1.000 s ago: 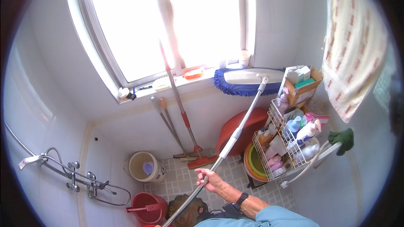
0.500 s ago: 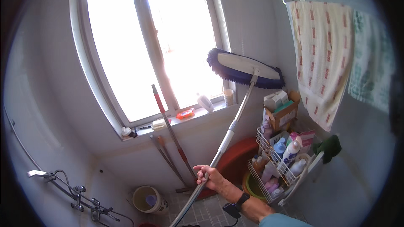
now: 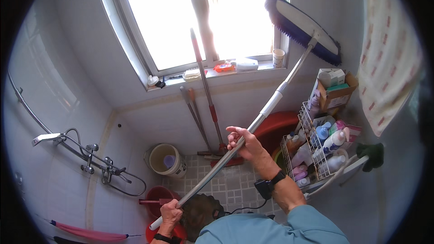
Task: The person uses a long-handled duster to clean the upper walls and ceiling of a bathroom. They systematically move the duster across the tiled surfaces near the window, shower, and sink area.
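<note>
Mop [image 3: 271, 102]: silvery pole [image 3: 199, 183], white sleeve partway up, pale butt end. Slants lower left to upper right. Head [image 3: 299, 20] raised and tilted, right end lower; long pale plate, dark-blue fringe, overlapping window's [image 3: 199, 13] right frame. Wall contact unclear.

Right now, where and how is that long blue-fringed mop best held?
Probably by its straight, slim pole, coming from the lower end: left hand near that end, right hand farther up, since the pole slants up to a wide, fringed head.
</note>
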### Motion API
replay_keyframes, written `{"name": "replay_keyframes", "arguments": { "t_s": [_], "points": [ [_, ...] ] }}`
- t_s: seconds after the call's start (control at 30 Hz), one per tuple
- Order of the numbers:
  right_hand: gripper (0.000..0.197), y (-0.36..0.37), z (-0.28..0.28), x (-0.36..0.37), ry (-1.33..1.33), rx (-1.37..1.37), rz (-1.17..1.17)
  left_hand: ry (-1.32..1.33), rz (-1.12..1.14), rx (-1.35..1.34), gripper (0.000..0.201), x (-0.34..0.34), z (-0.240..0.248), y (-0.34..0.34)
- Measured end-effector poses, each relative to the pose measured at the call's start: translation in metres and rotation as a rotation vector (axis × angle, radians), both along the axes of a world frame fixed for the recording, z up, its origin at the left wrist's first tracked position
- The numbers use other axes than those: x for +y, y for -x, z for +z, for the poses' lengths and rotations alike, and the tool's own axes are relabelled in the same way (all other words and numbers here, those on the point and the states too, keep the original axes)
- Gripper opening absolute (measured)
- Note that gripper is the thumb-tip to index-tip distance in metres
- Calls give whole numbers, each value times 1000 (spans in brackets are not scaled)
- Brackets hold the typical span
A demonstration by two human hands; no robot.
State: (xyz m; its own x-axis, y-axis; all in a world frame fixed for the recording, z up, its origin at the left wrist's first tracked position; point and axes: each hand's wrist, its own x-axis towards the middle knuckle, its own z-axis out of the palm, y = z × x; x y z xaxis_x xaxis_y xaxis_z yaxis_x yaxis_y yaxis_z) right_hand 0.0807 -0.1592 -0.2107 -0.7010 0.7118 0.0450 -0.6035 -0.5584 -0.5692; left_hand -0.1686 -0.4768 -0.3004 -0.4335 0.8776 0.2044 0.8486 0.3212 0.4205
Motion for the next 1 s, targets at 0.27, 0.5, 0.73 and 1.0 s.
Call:
{"name": "replay_keyframes", "arguments": {
  "t_s": [0.27, 0.5, 0.73, 1.0],
  "points": [
    [30, -12, -5, 17, -51, -104, 10, 31, 19, -88, 5, 20, -9, -1],
    [26, -16, -13, 26, 13, -277, -124, 44, -45, -248, 10, 29, -61, -7],
    [30, -37, 49, 44, -191, -296, -174, -132, -164, -497, 5, 69, -45, -61],
    [30, -39, 89, 50, -388, -274, -180, -81, -240, -522, 24, 92, -17, -70]
  ]
}}
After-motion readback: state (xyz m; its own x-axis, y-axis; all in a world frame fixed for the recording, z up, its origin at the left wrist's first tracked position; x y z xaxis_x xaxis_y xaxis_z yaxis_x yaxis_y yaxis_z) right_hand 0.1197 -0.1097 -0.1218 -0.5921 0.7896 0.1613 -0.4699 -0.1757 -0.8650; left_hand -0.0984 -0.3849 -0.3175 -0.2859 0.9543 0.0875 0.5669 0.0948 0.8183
